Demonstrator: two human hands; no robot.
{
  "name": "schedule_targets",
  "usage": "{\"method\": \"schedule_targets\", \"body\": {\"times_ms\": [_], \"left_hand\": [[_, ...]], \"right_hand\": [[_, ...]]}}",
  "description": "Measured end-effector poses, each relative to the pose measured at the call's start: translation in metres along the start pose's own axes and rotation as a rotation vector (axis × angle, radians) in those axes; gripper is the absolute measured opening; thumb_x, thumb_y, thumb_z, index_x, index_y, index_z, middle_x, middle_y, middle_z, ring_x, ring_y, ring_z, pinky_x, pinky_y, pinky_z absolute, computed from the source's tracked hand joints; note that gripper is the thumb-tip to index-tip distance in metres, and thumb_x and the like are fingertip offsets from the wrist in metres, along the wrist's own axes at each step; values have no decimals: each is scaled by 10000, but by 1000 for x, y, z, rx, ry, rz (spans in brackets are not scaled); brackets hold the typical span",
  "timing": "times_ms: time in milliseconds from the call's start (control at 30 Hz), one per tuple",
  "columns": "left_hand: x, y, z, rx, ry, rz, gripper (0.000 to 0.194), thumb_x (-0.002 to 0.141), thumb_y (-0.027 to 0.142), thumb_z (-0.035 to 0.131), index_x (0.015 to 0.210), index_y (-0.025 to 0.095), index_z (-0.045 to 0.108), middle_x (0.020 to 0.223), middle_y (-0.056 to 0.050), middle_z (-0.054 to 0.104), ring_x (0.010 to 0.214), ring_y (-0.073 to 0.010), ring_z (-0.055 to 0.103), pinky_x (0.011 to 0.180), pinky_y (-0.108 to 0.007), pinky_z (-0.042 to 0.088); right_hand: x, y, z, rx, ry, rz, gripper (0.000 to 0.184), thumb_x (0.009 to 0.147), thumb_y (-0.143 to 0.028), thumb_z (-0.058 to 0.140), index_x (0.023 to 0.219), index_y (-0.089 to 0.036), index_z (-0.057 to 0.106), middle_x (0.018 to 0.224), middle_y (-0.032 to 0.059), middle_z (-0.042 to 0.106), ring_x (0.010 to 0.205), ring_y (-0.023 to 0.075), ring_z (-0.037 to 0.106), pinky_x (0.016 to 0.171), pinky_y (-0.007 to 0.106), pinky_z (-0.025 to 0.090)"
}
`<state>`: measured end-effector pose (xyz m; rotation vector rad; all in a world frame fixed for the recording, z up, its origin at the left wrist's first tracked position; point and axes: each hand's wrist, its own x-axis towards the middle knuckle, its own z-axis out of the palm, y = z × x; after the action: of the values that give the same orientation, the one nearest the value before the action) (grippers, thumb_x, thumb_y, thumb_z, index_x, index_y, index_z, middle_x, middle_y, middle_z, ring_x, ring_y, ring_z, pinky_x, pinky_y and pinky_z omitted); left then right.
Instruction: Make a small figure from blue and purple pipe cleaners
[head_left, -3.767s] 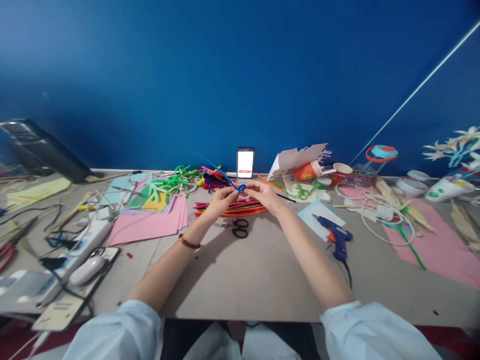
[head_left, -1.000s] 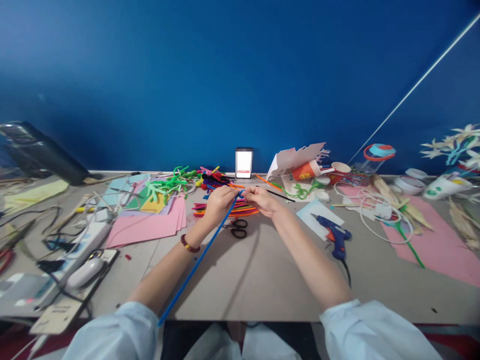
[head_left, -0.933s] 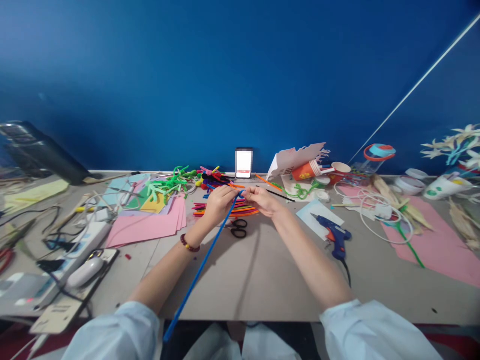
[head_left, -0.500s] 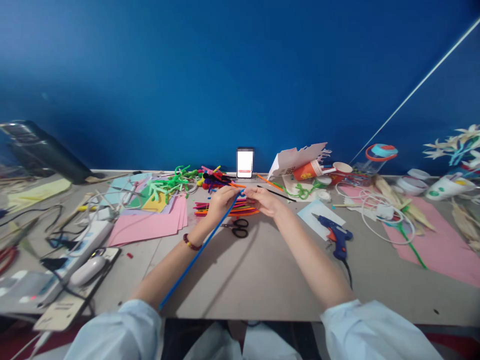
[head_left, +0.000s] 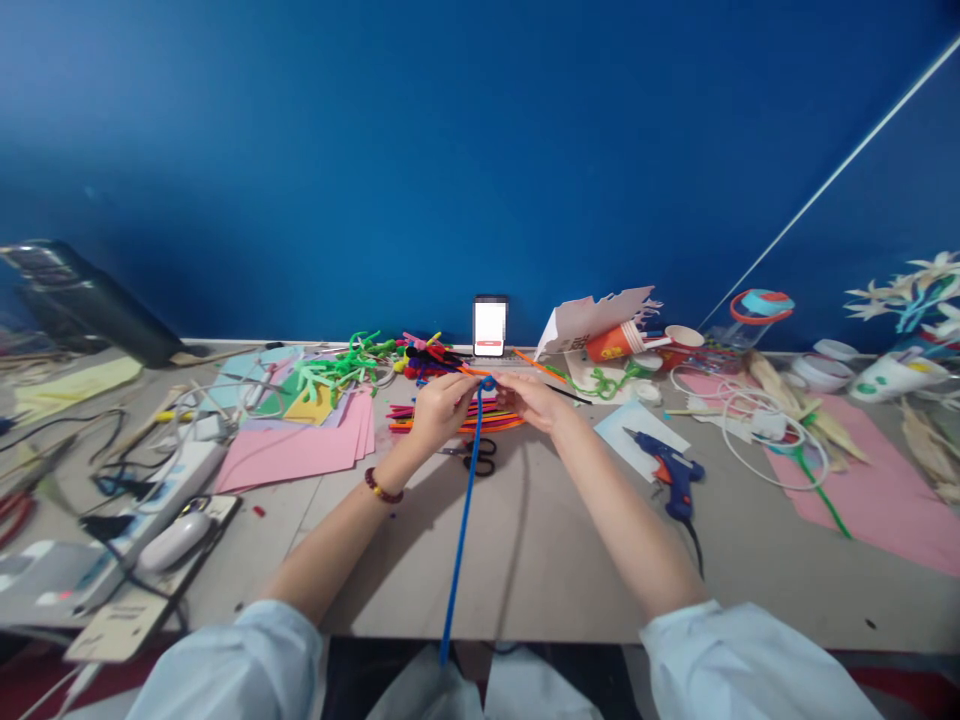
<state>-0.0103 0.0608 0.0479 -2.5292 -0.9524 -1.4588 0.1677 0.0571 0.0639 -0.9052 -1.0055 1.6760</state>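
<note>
A long blue pipe cleaner (head_left: 463,530) hangs from between my hands down past the table's front edge. Its upper end is bent into a small coil at my fingertips. My left hand (head_left: 441,405) pinches this end from the left, with a beaded bracelet on the wrist. From the right, my right hand (head_left: 531,398) closes its fingers on the same coil. Beneath the hands lie several loose pipe cleaners (head_left: 405,418) in pink, purple and orange. Black-handled scissors (head_left: 484,458) rest just nearer, partly behind the blue strand.
Behind the hands a phone (head_left: 490,326) stands against the blue wall. A blue glue gun (head_left: 670,465) lies right on light blue paper. Left are pink sheets (head_left: 300,455), green pipe cleaners (head_left: 345,370) and a power strip (head_left: 169,500). Paper cups (head_left: 611,343) lie at the back right.
The blue pipe cleaner's long free end has swung from over my left forearm to the middle, now hanging nearly straight toward me. Both hands stay in nearly the same place.
</note>
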Motion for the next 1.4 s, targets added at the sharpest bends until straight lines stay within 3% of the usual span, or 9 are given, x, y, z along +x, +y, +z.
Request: {"method": "schedule_targets", "body": {"times_ms": [133,300,567,833,1100,1300,1400], "left_hand": [[-1,1,2,-8,72,-84,191,873,237,500,912,172,675,828,-66,709,725,-145,653,653,-243,508],[-1,1,3,-3,59,-119,199,873,253,500,897,180,684,840,-58,712,745,-146,656,663,-243,509],[-2,0,-1,275,66,138,168,870,197,514,930,164,668,806,-61,706,694,-144,632,613,-256,441],[-2,0,-6,453,-37,315,190,888,144,472,1021,148,607,818,-61,695,702,-158,615,617,-299,388],[-3,-1,-5,357,-33,216,189,895,178,464,1000,163,621,815,-66,693,687,-150,613,607,-293,383],[-5,-2,2,251,67,107,181,883,202,483,879,166,660,815,-76,701,719,-151,633,625,-261,433],[-5,-1,4,163,75,57,178,878,209,490,860,163,661,803,-72,699,709,-146,636,615,-240,453]], "right_hand": [[2,2,1,38,51,5,186,624,-323,767,704,-191,663,583,-40,557,543,84,497,558,234,420],[2,4,3,80,24,42,194,623,-319,772,698,-190,650,609,-38,574,557,83,508,574,234,448],[-1,4,7,171,27,177,282,553,-296,820,710,-180,616,544,-64,548,498,71,486,486,209,400],[-1,4,14,267,96,271,239,613,-251,767,658,-182,543,481,-90,480,431,48,412,421,198,290],[-1,4,15,285,-11,247,199,650,-274,748,710,-175,585,475,-103,403,450,46,380,433,191,287],[2,13,18,347,-47,103,174,620,-211,772,711,-161,633,529,-79,461,471,38,363,438,192,295],[2,16,21,364,-47,89,188,611,-242,786,696,-170,635,490,-90,406,457,41,333,424,191,285]]}}
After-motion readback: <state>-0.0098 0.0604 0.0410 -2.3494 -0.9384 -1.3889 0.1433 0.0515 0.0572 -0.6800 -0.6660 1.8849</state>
